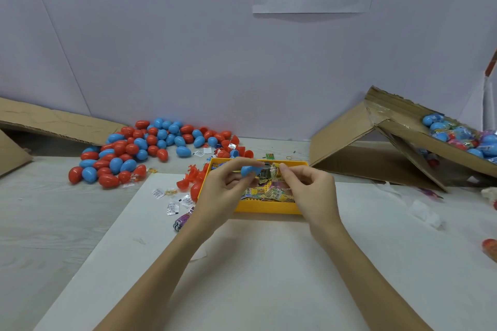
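Observation:
My left hand [224, 191] grips a blue plastic egg half [248, 170] above the yellow tray [266, 208]. Right beside it, my right hand [309, 191] pinches a small clear packet [274, 169] with a yellow print, held against the open side of the blue half. The yellow tray lies under both hands and holds several printed yellow and green packets [271, 192]. Part of the tray is hidden by my hands.
A heap of red and blue plastic eggs [134, 149] lies at the back left. Loose red halves [188, 180] and small white packets [172, 200] sit left of the tray. A tilted cardboard box [403, 148] at the right holds wrapped eggs [457, 134]. A white sheet [255, 263] covers the table.

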`<state>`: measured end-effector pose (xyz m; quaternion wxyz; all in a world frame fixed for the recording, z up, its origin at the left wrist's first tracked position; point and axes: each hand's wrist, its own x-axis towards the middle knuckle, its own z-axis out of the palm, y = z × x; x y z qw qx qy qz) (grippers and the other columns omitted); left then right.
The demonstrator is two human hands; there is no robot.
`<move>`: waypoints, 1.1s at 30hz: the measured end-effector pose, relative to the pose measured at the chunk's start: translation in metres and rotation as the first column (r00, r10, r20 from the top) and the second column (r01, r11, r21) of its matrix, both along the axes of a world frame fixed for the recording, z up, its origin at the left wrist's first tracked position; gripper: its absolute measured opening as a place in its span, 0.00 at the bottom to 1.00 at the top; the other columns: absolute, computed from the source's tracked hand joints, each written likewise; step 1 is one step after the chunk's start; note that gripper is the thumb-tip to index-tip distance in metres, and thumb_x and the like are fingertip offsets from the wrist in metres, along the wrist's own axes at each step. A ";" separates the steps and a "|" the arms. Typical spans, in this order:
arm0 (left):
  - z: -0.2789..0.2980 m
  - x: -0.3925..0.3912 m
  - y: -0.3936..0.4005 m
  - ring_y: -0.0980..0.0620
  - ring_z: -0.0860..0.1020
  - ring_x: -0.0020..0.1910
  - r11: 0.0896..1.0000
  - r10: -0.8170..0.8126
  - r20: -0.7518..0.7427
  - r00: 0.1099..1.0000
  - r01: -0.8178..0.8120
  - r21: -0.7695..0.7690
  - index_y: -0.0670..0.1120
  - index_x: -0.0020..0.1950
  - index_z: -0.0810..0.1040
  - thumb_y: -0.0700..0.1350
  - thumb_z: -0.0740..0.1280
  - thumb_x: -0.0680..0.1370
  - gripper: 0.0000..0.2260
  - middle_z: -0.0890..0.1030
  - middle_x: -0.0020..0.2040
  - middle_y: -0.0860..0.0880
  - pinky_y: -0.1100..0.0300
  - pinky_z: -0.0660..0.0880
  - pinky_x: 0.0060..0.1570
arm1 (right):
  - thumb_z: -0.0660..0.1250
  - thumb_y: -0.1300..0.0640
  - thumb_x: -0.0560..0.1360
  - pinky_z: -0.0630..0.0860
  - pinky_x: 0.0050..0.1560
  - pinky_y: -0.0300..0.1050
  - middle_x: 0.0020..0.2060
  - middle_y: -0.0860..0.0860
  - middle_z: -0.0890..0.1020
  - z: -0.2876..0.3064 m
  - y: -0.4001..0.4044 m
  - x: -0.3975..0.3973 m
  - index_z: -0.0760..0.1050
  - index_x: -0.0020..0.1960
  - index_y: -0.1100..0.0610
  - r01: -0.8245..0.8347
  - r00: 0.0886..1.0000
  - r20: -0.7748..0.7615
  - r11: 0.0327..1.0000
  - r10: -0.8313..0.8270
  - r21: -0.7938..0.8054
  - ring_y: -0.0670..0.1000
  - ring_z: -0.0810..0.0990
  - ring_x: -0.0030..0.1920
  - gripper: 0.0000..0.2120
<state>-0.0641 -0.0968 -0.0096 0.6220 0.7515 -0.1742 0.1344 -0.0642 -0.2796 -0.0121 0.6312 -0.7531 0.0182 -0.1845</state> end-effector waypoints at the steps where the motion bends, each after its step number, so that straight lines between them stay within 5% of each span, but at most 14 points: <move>1: 0.000 -0.001 -0.001 0.53 0.86 0.51 1.000 -0.022 -0.003 1.000 0.022 -0.010 0.52 0.62 0.81 0.40 0.69 0.81 0.11 0.86 0.52 0.53 0.62 0.81 0.52 | 0.72 0.47 0.78 0.84 0.46 0.46 0.40 0.46 0.87 0.000 -0.001 -0.001 0.86 0.49 0.52 0.015 1.000 0.002 0.999 -0.015 -0.033 0.47 0.86 0.44 0.09; 8: -0.003 -0.001 -0.004 0.56 0.83 0.55 0.999 0.037 -0.015 0.999 -0.037 0.024 0.47 0.63 0.79 0.45 0.73 0.78 0.14 0.85 0.56 0.54 0.58 0.81 0.57 | 0.71 0.47 0.78 0.78 0.38 0.32 0.37 0.46 0.86 0.000 0.005 -0.004 0.86 0.48 0.51 0.005 1.000 0.007 0.995 -0.004 -0.096 0.45 0.85 0.41 0.09; 11: -0.003 0.000 -0.003 0.57 0.84 0.54 0.998 0.049 -0.022 0.999 -0.048 0.036 0.48 0.63 0.80 0.44 0.73 0.78 0.13 0.85 0.55 0.55 0.60 0.81 0.56 | 0.71 0.47 0.78 0.80 0.39 0.35 0.36 0.45 0.86 0.002 0.005 -0.005 0.84 0.43 0.44 -0.003 1.000 0.022 0.998 0.004 -0.066 0.44 0.85 0.40 0.06; 16: -0.003 0.000 -0.003 0.58 0.84 0.53 0.998 0.041 -0.023 0.999 -0.040 0.043 0.50 0.63 0.82 0.44 0.73 0.78 0.14 0.85 0.53 0.57 0.62 0.82 0.53 | 0.72 0.49 0.78 0.84 0.46 0.42 0.44 0.47 0.87 0.004 0.007 -0.006 0.86 0.55 0.54 -0.085 0.996 -0.013 0.994 0.084 -0.068 0.47 0.86 0.46 0.11; 21: -0.003 -0.001 -0.003 0.58 0.84 0.54 1.000 0.026 -0.031 0.999 -0.026 -0.004 0.48 0.64 0.82 0.43 0.74 0.77 0.15 0.86 0.54 0.57 0.65 0.80 0.52 | 0.74 0.57 0.77 0.84 0.46 0.39 0.48 0.46 0.87 0.005 0.008 -0.009 0.84 0.56 0.53 -0.224 0.971 -0.054 0.964 0.233 0.141 0.47 0.87 0.48 0.09; 33: -0.002 0.001 -0.002 0.58 0.84 0.53 0.998 0.043 -0.082 0.996 -0.046 -0.037 0.48 0.64 0.83 0.47 0.74 0.76 0.16 0.86 0.52 0.57 0.65 0.81 0.51 | 0.72 0.60 0.78 0.83 0.50 0.38 0.52 0.42 0.86 0.007 0.010 -0.010 0.83 0.60 0.49 -0.226 0.973 0.072 0.972 0.221 0.067 0.43 0.85 0.53 0.13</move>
